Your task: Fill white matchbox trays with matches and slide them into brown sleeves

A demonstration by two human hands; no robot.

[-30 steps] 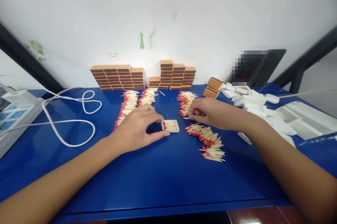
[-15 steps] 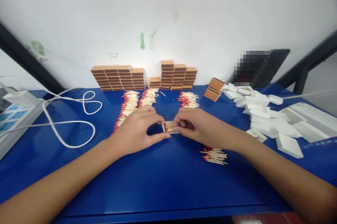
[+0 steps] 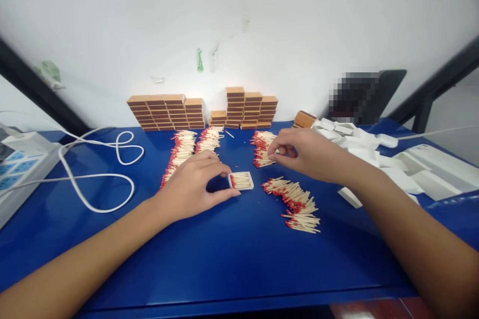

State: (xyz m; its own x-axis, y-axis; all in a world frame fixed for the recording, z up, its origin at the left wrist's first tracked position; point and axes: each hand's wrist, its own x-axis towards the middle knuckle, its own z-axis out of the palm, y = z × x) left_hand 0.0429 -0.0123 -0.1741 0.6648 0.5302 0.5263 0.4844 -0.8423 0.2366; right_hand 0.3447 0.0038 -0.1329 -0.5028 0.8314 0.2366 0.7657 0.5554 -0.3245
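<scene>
Between its thumb and fingers my left hand (image 3: 200, 181) grips the left end of a small white matchbox tray (image 3: 251, 182). Red-tipped matches (image 3: 241, 180) lie inside the tray, heads to the left. My right hand (image 3: 295, 152) is up and to the right of the tray, its thumb and index finger pinched at the edge of a match pile (image 3: 262, 147). Whether a match sits in that pinch is too small to make out. Below this hand, a curved row of loose matches (image 3: 292, 196) lies on the blue tabletop (image 3: 209, 269).
Closed matchboxes stand stacked in a left block (image 3: 166, 113) and a right block (image 3: 250, 109) against the wall. Two more match rows (image 3: 183, 147) lie behind my left hand. Empty white trays (image 3: 355, 142) are heaped right. A white cable (image 3: 93, 174) loops beside a power strip (image 3: 22, 164).
My right hand has left the tray and moved right and up to the match pile, uncovering the tray's matches and the curved row. My left hand keeps hold of the tray.
</scene>
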